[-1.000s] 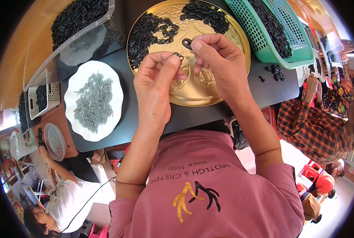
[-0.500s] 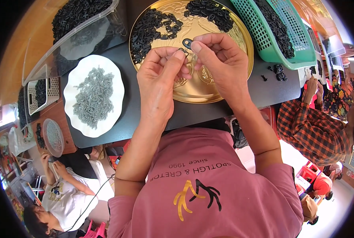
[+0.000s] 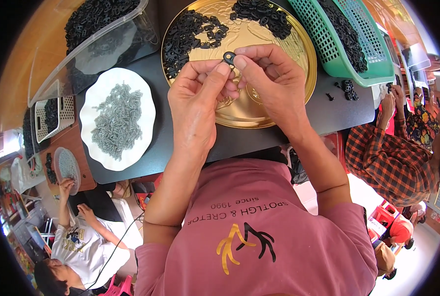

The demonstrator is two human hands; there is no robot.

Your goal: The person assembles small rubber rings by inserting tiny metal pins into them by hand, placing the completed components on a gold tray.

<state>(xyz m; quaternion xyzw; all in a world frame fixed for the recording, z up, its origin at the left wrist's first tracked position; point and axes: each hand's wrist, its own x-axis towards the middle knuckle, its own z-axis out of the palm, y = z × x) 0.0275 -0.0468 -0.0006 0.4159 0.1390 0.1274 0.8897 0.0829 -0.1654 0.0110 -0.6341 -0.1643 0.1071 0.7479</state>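
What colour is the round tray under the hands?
Gold, with an embossed pattern; the tray shows best in the head view.

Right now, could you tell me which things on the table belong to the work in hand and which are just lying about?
In use:
- small black ring part, pinched by left hand and right hand
- gold tray of black parts
- white plate of grey pieces

Lying about:
- green basket
- clear bin
- loose black parts

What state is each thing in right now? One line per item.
left hand: pinching the small black part
right hand: pinching the same part
small black part: held above the tray
gold tray: holds two heaps of black parts
white plate: piled with grey pieces
green basket: holds black parts
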